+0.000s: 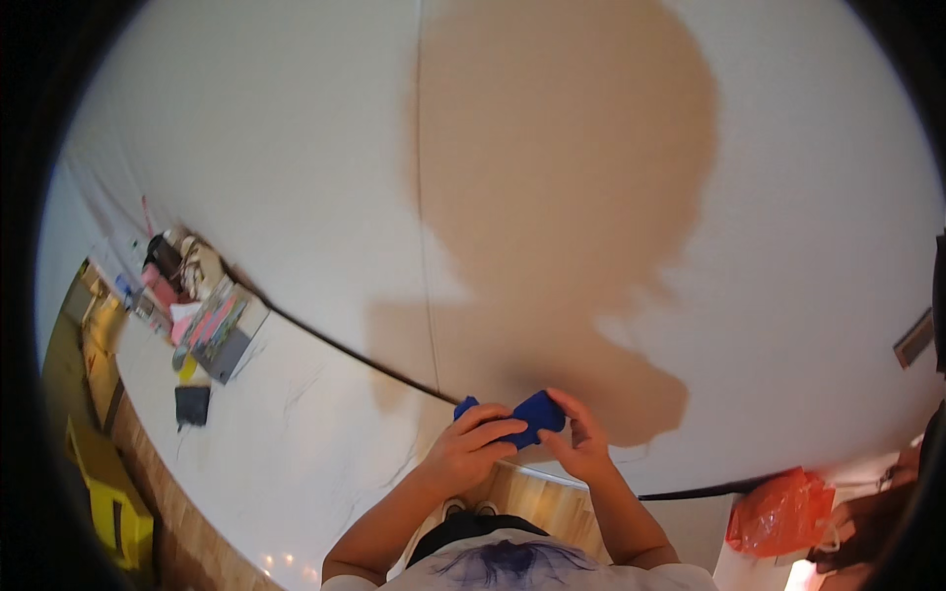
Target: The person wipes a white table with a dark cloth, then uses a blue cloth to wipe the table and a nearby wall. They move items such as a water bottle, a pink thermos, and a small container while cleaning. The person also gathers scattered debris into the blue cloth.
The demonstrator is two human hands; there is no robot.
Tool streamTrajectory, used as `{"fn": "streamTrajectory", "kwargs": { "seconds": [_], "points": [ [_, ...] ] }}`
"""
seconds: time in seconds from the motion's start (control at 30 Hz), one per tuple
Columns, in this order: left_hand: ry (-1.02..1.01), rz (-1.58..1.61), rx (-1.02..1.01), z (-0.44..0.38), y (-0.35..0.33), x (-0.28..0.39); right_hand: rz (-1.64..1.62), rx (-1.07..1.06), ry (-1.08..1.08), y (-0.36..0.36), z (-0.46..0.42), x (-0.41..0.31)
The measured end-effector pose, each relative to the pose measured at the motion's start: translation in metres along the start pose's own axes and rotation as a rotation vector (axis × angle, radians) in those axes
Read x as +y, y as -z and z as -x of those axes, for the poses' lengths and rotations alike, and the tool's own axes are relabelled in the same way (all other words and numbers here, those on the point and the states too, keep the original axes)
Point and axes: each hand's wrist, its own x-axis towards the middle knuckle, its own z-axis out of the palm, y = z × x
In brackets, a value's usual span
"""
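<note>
A dark blue cloth [538,418], bunched or folded, is held between both hands in front of my body. My left hand [473,447] closes over its left part, and a bit of the cloth sticks out past the fingers. My right hand [580,439] pinches the cloth's right end between thumb and fingers. The cloth is close to a pale wall with a vertical seam, where my shadow falls. A marble-patterned white counter [318,414] lies to the left of my hands.
At the counter's far left stand a grey box of small items [225,351], a dark pouch [192,405] and several bags. A yellow container [122,517] is at the lower left. A red plastic bag [780,517] sits at the lower right. A switch plate [915,340] is on the right wall.
</note>
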Motion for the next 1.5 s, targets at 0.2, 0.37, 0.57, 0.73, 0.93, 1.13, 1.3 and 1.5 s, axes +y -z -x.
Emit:
{"fn": "streamTrajectory", "kwargs": {
  "seconds": [0.2,0.37,0.57,0.73,0.93,1.13,1.3,1.5],
  "points": [
    [-0.233,-0.305,0.346,-0.1,0.01,-0.036,0.622,0.475,0.624,0.012,-0.068,-0.073],
    [-0.13,-0.406,0.508,-0.144,-0.017,-0.028,0.837,0.678,0.779,0.033,-0.104,-0.094],
    [-0.157,-0.551,0.478,-0.12,-0.056,-0.03,1.138,0.856,0.836,0.031,-0.11,-0.106],
    [-0.194,-0.529,0.448,-0.136,-0.039,-0.038,1.619,0.484,0.805,0.033,-0.098,-0.104],
    [-0.179,-0.499,0.395,-0.203,0.019,-0.029,1.533,0.553,0.688,0.043,-0.155,-0.146],
    [-0.191,-0.536,0.392,-0.173,0.004,-0.054,1.488,0.51,0.697,0.033,-0.143,-0.113],
    [-0.1,-0.59,0.257,-0.037,-0.063,-0.094,1.578,0.228,0.718,0.015,-0.076,-0.014],
    [-0.113,-0.657,0.222,-0.067,-0.027,-0.08,1.594,0.335,0.729,0.008,-0.094,-0.042]
  ]
}}
